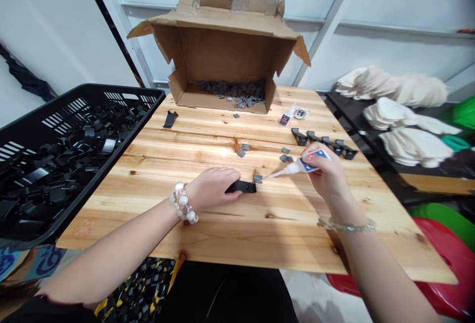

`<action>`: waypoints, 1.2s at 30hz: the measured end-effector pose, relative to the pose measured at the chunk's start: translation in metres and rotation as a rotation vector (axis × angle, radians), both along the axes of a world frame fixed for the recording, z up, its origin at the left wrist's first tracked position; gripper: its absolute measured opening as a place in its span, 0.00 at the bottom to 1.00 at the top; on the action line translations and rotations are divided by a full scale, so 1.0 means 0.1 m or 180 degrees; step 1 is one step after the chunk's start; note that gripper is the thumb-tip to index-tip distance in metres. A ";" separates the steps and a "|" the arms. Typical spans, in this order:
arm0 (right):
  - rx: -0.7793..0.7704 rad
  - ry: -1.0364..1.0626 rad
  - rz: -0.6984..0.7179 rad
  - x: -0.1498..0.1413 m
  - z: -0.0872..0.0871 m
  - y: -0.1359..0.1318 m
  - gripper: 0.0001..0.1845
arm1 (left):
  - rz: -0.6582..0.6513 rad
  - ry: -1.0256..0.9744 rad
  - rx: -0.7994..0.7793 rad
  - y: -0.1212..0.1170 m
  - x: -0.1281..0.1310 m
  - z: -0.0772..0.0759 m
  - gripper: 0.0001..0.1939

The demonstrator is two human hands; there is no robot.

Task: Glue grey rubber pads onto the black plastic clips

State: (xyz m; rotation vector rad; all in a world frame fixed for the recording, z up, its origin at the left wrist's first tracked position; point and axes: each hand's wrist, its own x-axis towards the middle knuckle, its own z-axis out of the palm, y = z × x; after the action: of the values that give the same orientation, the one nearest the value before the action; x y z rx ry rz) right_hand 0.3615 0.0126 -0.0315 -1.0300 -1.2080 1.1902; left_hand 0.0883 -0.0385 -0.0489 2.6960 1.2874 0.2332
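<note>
My left hand [213, 188] is closed around a black plastic part [247, 187] near the middle of the table. Beside that part's end is a small grey square pad [258, 178]; I cannot tell whether the two touch. In my right hand [326, 169] is a white glue bottle [314, 160] with a blue label, tilted so its long thin nozzle points left at the pad. The tip is very close to the pad. More loose grey pads [285, 158] lie just left of the bottle. A row of several black parts [322, 142] stands behind my right hand.
An opened cardboard box [222, 56] with many grey pads stands at the back. A black crate [77, 100] full of black parts is at the left. Another bottle [285, 116] and a tape roll [300, 113] lie at back right. White gloves [393, 85] are piled beyond the wooden table [166, 236].
</note>
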 end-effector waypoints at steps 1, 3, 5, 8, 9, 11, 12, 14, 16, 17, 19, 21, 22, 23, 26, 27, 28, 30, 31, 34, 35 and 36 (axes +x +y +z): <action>-0.0003 0.0117 0.0015 0.01 0.00 0.01 0.05 | -0.0006 -0.0001 0.0004 0.00 0.00 0.00 0.10; 0.0006 0.0453 0.0065 0.02 0.00 0.03 0.06 | -0.0012 0.0001 0.0018 0.00 -0.01 0.00 0.10; -0.0028 0.0756 0.0099 0.03 0.01 0.04 0.09 | -0.0009 0.0004 0.0039 0.00 -0.01 0.00 0.10; -0.0249 0.0766 0.0160 0.05 0.02 0.07 0.12 | -0.0014 0.0005 0.0058 0.01 -0.02 0.00 0.09; -0.0327 0.0687 0.0186 0.06 0.00 0.08 0.13 | -0.0021 0.0002 0.0060 0.01 -0.02 0.00 0.09; -0.0395 0.0532 0.0216 0.07 -0.04 0.10 0.13 | -0.0030 -0.0005 0.0059 0.03 -0.02 0.00 0.09; -0.0371 0.0409 0.0201 0.06 -0.08 0.12 0.13 | -0.0037 -0.0008 0.0056 0.03 -0.03 0.00 0.09; -0.0282 0.0086 0.0151 0.03 -0.16 0.13 0.13 | -0.0052 -0.0019 0.0047 0.04 -0.03 -0.01 0.09; -0.0133 -0.0365 0.0050 -0.04 -0.24 0.13 0.14 | -0.0068 -0.0035 0.0039 0.04 -0.03 -0.01 0.09; -0.0071 -0.0606 0.0005 -0.09 -0.28 0.13 0.15 | -0.0074 -0.0046 0.0039 0.03 -0.03 -0.01 0.10; 0.0036 -0.1013 -0.0045 -0.17 -0.36 0.14 0.15 | -0.0079 -0.0070 0.0038 0.02 -0.02 -0.01 0.10; 0.0119 -0.1348 -0.0063 -0.25 -0.42 0.14 0.15 | -0.0091 -0.0093 0.0030 0.01 -0.01 -0.01 0.09; 0.0138 -0.1434 -0.0064 -0.27 -0.44 0.15 0.16 | -0.0103 -0.0103 0.0022 0.00 0.00 0.00 0.09; 0.0169 -0.1511 -0.0087 -0.29 -0.44 0.15 0.17 | -0.0120 -0.0112 0.0013 0.00 0.00 0.00 0.09; 0.0418 -0.1751 -0.0422 -0.28 -0.38 0.11 0.22 | -0.0170 -0.0138 -0.0014 -0.01 0.01 0.00 0.09; 0.0539 -0.1859 -0.0550 -0.27 -0.34 0.08 0.21 | -0.0183 -0.0147 -0.0021 -0.01 0.01 0.00 0.09; 0.0651 -0.1981 -0.0598 -0.26 -0.29 0.04 0.19 | -0.0194 -0.0154 -0.0027 0.00 0.01 0.00 0.09; 0.0728 -0.2224 -0.0329 -0.26 -0.22 -0.05 0.15 | -0.0206 -0.0167 -0.0032 0.00 0.00 0.00 0.09; 0.0668 -0.2328 -0.0021 -0.27 -0.21 -0.09 0.14 | -0.0204 -0.0172 -0.0030 0.00 0.00 0.00 0.09; 0.0529 -0.2656 0.0790 -0.35 -0.26 -0.17 0.10 | -0.0169 -0.0175 -0.0015 -0.01 0.00 0.00 0.10; 0.0565 -0.2754 0.0900 -0.38 -0.29 -0.18 0.08 | -0.0141 -0.0165 -0.0009 -0.01 0.00 0.01 0.11; 0.0625 -0.2827 0.0948 -0.41 -0.33 -0.19 0.06 | -0.0108 -0.0146 -0.0003 -0.02 -0.01 0.02 0.12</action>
State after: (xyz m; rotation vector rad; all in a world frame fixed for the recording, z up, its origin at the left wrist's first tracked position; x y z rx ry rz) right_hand 0.3207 -0.0065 -0.0642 -1.3039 -2.1818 0.7958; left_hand 0.0876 -0.0403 -0.0473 2.6928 1.2279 0.2887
